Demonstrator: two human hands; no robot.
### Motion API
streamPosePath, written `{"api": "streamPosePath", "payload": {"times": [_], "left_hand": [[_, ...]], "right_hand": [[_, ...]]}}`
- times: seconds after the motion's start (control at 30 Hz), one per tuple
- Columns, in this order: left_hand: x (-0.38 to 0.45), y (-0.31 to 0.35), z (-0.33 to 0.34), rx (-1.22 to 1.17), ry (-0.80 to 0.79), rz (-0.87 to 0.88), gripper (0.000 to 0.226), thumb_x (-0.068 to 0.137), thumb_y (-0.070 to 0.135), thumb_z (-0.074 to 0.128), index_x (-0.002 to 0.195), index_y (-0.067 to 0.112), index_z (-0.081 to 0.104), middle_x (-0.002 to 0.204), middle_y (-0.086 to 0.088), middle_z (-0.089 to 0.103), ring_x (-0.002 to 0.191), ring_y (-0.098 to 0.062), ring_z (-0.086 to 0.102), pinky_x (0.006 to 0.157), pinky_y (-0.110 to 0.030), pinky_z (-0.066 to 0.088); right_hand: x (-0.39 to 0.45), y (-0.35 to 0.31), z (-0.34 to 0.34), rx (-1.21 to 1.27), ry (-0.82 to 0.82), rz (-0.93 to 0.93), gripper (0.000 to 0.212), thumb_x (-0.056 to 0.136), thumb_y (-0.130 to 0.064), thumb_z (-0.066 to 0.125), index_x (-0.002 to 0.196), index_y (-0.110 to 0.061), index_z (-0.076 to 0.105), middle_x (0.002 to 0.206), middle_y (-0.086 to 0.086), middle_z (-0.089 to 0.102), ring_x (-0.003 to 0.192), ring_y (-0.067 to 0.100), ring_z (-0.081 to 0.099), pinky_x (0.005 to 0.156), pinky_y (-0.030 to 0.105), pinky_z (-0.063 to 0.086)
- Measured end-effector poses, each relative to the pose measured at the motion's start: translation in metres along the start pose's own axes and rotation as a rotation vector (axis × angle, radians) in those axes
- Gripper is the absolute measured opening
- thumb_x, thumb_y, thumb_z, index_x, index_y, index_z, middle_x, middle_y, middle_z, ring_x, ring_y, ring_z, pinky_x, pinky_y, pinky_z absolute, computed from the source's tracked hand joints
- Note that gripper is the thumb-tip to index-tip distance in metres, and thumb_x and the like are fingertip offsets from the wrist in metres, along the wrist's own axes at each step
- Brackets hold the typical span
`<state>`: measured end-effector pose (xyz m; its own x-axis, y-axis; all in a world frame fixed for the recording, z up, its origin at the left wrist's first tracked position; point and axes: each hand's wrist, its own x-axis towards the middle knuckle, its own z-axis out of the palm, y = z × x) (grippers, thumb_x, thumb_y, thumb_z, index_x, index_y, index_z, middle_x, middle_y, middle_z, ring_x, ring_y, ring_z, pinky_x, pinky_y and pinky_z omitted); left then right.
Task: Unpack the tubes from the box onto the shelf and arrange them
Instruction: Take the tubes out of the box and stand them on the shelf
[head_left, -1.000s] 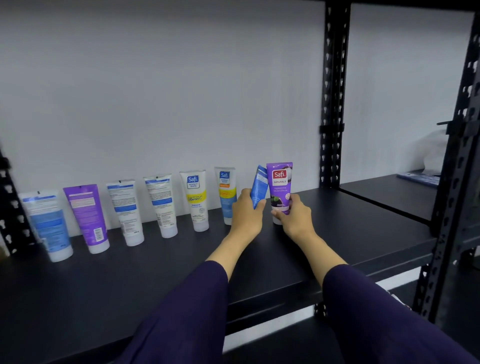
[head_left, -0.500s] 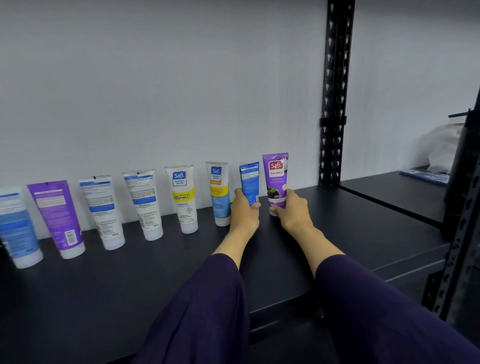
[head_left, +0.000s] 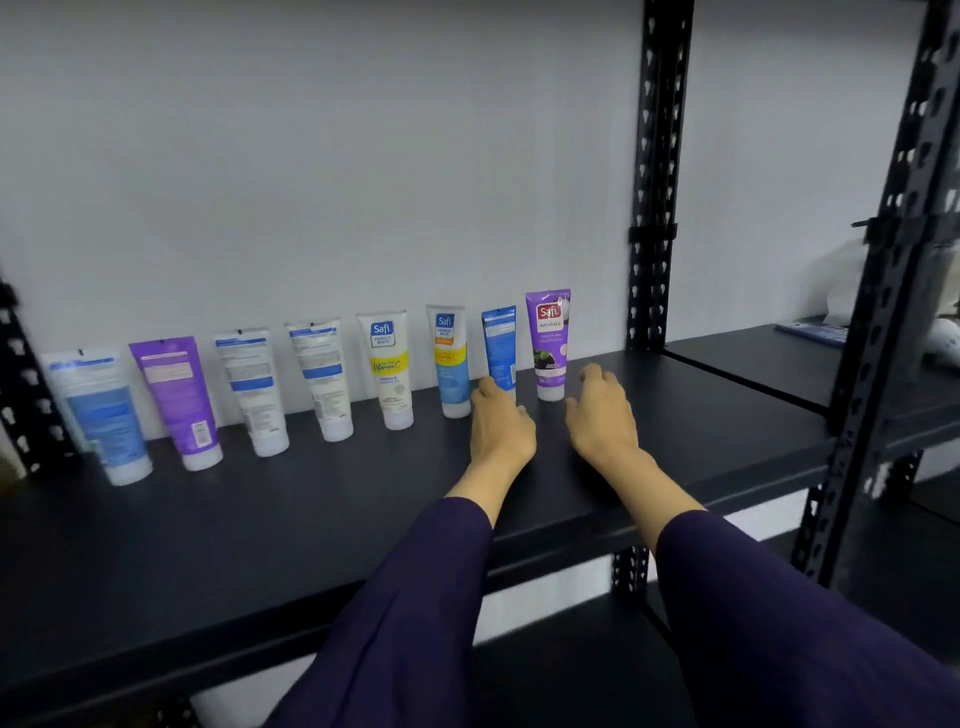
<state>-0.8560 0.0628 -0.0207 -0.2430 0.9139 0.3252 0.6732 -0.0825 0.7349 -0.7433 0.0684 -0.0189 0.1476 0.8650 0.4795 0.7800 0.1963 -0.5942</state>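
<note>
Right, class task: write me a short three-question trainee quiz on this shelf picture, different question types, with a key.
1. Count: how many tubes stand on the shelf?
2. True or false: the right hand grips the purple Naturals tube.
3. Multiple choice: the tube nearest the left hand is A) the small blue tube, B) the Vitamin C tube, C) the far-left tube.

Key: 1. eight; 2. false, the hand is open beside it; 3. A

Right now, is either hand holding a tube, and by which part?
Nothing is held. The right hand hangs open just clear of the purple tube. The left hand covers the blue tube's cap; no grip shows.
</note>
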Motion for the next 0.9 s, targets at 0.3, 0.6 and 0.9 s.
{"api": "streamPosePath", "payload": {"times": [0.3,0.6,0.9], "left_hand": [[-0.092,0.054,-0.032,0.221,-0.101,0.411,0.022,0.097,0.020,0.044,0.110,0.012,0.059,0.114,-0.007,0.057,0.103,-0.025,0.055,0.084,-0.038,0.048],[-0.217,0.106,0.080,0.258,-0.430,0.665,0.020,0.095,0.018,0.041,0.102,0.012,0.060,0.106,-0.004,0.055,0.097,-0.026,0.052,0.077,-0.036,0.044],[-0.338,0.067,0.256,0.310,-0.799,0.750,0.028,0.099,0.027,0.041,0.116,0.014,0.058,0.121,-0.008,0.056,0.111,-0.030,0.051,0.084,-0.042,0.047]], "right_hand": [[-0.094,0.024,-0.104,-0.314,0.091,-0.086,0.024,0.096,-0.017,0.044,0.115,-0.004,0.052,0.112,0.015,0.060,0.100,0.035,0.057,0.076,0.040,0.046],[-0.228,0.146,-0.198,-0.499,0.089,0.230,0.025,0.094,-0.017,0.044,0.113,-0.004,0.053,0.111,0.016,0.059,0.099,0.037,0.055,0.072,0.038,0.040],[-0.344,0.301,-0.178,-0.504,-0.055,0.572,0.023,0.094,-0.017,0.045,0.109,-0.003,0.056,0.108,0.019,0.061,0.099,0.038,0.056,0.073,0.039,0.042]]}}
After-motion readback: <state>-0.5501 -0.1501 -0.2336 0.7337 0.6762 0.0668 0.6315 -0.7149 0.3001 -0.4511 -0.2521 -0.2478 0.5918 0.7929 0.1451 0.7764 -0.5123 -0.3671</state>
